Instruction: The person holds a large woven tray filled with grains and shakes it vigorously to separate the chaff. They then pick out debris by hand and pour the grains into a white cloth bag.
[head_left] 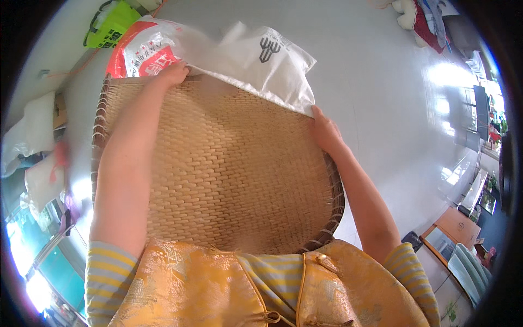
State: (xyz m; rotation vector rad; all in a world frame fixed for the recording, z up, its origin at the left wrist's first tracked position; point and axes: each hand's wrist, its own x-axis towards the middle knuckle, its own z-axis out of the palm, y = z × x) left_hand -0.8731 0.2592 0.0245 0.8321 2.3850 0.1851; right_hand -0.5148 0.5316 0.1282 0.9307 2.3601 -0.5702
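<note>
A large woven bamboo winnowing basket is tilted up before me, its near rim close to my chest. A white sack with a black mark lies along and partly over the basket's far edge. My left hand is closed on the sack's edge at the far left of the basket. With my right hand I pinch the sack's right corner against the basket's right rim. Beside the white sack, a red and white printed plastic bag sits beyond my left hand; blur hides where the two meet.
A bright green bag with black writing stands at the far left. Pale smooth floor spreads behind the basket. Cloth items lie at the upper right. At the lower right is a brown box. Wrapped goods line the left side.
</note>
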